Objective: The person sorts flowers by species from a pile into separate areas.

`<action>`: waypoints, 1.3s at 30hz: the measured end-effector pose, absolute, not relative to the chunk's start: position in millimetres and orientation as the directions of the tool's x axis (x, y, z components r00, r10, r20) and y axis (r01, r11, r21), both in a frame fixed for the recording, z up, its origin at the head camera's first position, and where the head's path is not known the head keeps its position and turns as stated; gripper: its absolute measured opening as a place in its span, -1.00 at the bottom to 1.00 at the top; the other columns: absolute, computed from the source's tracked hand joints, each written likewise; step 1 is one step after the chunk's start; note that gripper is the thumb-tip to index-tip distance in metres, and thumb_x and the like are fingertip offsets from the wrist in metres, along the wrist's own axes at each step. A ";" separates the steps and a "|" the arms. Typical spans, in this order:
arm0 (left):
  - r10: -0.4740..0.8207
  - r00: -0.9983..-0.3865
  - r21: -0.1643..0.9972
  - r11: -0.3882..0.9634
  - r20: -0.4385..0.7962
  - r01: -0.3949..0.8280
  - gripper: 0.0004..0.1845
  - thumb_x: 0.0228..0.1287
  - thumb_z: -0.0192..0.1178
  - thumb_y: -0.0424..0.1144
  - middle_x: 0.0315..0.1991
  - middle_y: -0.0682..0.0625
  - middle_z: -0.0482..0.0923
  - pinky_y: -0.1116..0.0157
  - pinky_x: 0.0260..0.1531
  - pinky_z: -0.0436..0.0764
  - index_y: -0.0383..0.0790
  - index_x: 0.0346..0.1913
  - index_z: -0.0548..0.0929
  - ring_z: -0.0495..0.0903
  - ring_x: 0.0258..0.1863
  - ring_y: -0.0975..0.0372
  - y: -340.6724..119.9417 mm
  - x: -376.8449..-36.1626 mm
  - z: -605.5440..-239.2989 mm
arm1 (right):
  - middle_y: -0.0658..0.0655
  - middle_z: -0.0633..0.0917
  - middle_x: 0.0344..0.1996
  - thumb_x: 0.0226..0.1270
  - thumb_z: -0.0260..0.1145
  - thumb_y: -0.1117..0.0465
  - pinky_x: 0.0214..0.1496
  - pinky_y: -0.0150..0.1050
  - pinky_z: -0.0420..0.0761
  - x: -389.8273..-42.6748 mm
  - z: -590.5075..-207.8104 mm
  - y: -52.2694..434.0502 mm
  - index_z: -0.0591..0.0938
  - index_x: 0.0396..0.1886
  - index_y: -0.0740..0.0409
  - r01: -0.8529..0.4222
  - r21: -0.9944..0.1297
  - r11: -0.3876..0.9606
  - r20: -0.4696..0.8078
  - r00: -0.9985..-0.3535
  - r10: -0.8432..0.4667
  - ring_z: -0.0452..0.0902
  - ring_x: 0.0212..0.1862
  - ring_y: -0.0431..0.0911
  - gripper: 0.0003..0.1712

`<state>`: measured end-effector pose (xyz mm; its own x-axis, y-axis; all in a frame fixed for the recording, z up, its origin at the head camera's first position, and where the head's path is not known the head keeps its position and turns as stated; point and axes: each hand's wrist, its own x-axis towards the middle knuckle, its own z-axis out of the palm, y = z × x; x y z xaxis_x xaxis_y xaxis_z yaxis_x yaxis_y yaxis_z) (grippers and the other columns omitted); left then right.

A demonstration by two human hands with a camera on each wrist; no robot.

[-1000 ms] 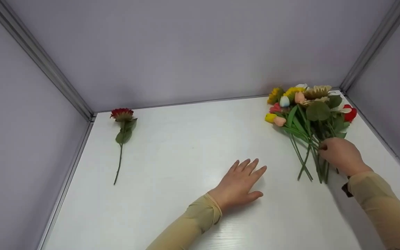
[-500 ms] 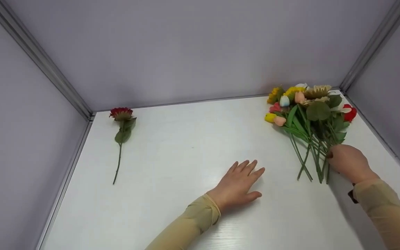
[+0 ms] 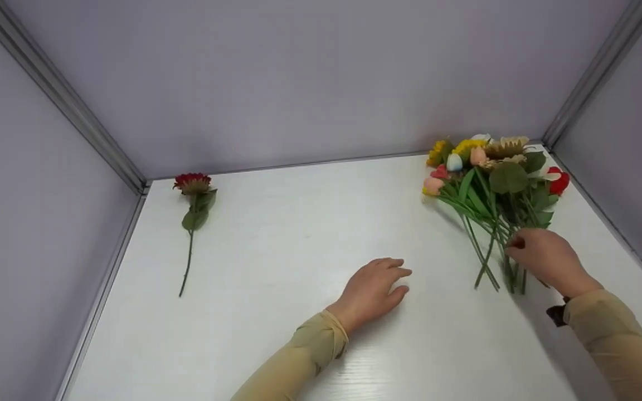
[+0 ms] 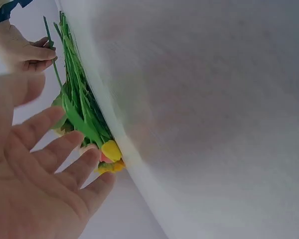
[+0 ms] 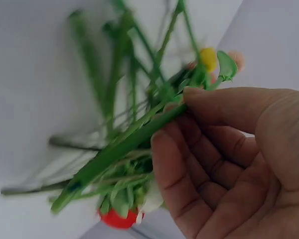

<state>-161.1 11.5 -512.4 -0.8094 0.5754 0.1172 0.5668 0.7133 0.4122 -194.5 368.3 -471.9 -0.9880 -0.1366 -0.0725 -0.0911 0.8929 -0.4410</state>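
Observation:
A bunch of artificial flowers (image 3: 494,184) with green stems lies at the back right of the white table (image 3: 298,234). My right hand (image 3: 544,257) pinches one green stem (image 5: 139,137) of the bunch between thumb and fingers. The stem's flower end, a pink and yellow tulip (image 3: 432,186), is raised a little off the table. My left hand (image 3: 374,291) rests on the table at the middle front, fingers loosely bent and holding nothing. The left wrist view shows the same bunch (image 4: 82,114) beyond my left fingers (image 4: 50,154).
A single red flower (image 3: 191,184) with a long stem lies at the back left, near the left wall (image 3: 31,211). Grey walls close in the table on three sides, with metal rails in the corners.
My right hand has closed on one stem and begun lifting it, shifting the tulip end left. My left hand has drawn back slightly and its fingers have bent from flat.

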 end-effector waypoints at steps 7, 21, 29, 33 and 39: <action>0.325 -0.944 0.879 0.434 0.050 0.196 -0.72 0.53 0.19 -0.10 0.02 0.19 0.69 0.30 0.07 0.59 -0.06 0.13 0.76 0.63 0.04 0.33 4.7 -176.0 -505.6 | 0.20 0.71 -0.19 0.45 0.37 -0.01 -0.22 -0.10 0.66 -200.5 -471.4 312.0 0.68 0.00 0.22 0.008 -0.687 0.727 -0.173 -0.973 -0.153 0.61 -0.24 0.03 -0.61; 0.065 -0.994 0.989 -0.115 -0.089 -0.096 -0.66 0.42 0.33 -0.14 -0.08 -0.10 0.74 0.20 -0.16 0.74 -0.26 0.12 0.68 0.72 -0.03 -0.01 -21.3 -210.8 -501.3 | 0.18 0.73 -0.28 0.37 0.45 0.21 -0.22 -0.17 0.70 -198.6 -503.6 169.5 0.69 -0.15 0.23 0.064 -0.946 0.319 -0.154 -0.952 -0.263 0.63 -0.28 0.00 -0.81; 0.000 -0.992 0.978 -0.172 -0.122 -0.121 -0.76 0.42 0.34 -0.20 -0.19 -0.11 0.73 0.21 -0.20 0.74 -0.30 -0.03 0.69 0.73 -0.22 0.13 -35.5 -214.7 -501.5 | 0.14 0.72 -0.30 0.32 0.47 0.24 -0.23 -0.20 0.72 -191.7 -515.3 139.7 0.66 -0.13 0.30 0.084 -0.964 0.251 -0.159 -0.942 -0.295 0.65 -0.28 -0.05 -0.75; 0.009 -0.992 0.976 -0.179 -0.126 -0.126 -0.75 0.44 0.32 -0.20 -0.19 -0.12 0.73 0.21 -0.20 0.75 -0.32 -0.01 0.69 0.74 -0.23 0.14 -42.2 -216.8 -499.6 | 0.16 0.73 -0.28 0.32 0.47 0.26 -0.20 -0.18 0.74 -183.8 -519.0 135.3 0.65 -0.07 0.37 0.142 -0.966 0.216 -0.208 -0.922 -0.327 0.69 -0.26 -0.04 -0.70; 0.026 -0.990 0.972 -0.191 -0.136 -0.139 -0.73 0.45 0.31 -0.20 -0.14 -0.18 0.72 0.20 -0.19 0.75 -0.35 0.02 0.69 0.73 -0.21 0.12 -52.5 -219.1 -497.3 | 0.15 0.76 -0.25 0.33 0.47 0.24 -0.20 -0.17 0.74 -173.2 -521.7 132.6 0.69 -0.04 0.38 0.181 -0.962 0.206 -0.247 -0.899 -0.362 0.70 -0.27 -0.06 -0.68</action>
